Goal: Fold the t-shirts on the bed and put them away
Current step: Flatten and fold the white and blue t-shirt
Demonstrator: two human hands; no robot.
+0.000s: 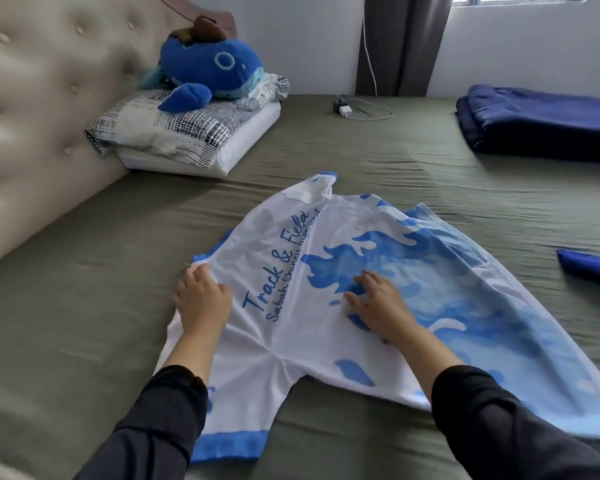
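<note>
A white and blue t-shirt [326,341] with "Track & Field" lettering lies spread on the olive-green bed sheet [84,323], collar toward the left, hem toward the right. My left hand [201,296] grips the fabric at the shirt's collar edge, fingers curled on it. My right hand [378,303] presses on the blue flame print in the middle, fingers spread. Part of another blue garment [586,268] shows at the right edge.
A patterned pillow [174,133] with a blue whale plush [208,67] lies by the tufted headboard [32,116]. A folded dark blue blanket [541,123] sits at the far right. A charger and cable [347,109] lie near the curtain.
</note>
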